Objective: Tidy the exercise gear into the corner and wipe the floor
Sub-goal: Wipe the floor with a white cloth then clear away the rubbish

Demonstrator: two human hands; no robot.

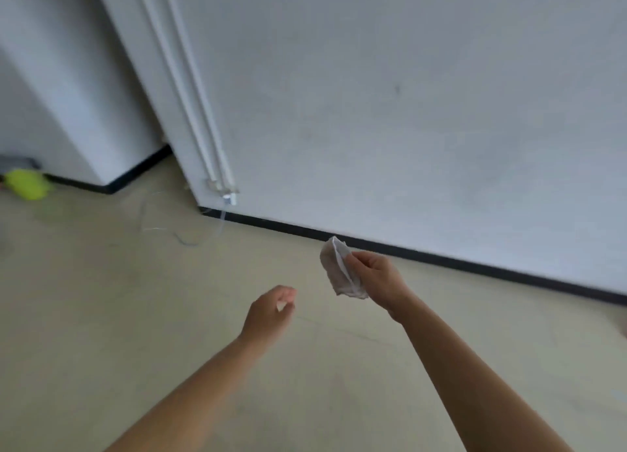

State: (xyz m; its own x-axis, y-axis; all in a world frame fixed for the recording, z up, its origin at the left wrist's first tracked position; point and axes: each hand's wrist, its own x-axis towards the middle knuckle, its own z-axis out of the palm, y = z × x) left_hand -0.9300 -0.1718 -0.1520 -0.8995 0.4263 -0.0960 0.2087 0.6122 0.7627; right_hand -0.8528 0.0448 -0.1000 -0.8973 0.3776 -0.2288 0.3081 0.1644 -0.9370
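Right hand (375,273) pinches crumpled white cloth (339,271); left hand (268,312) loosely curled, holding nothing.

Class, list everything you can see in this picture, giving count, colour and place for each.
cloth: one, white, folded, held above the floor near the skirting board
blurred object: one, yellow-green, far left, on the floor by the wall
conduits: two, white, running down the wall corner
wire: one, pale, looping on the floor below the conduits
skirting board: black, along the wall foot
floor: beige
wall: white-grey
left hand: one, holding nothing
right hand: one, pinching the cloth
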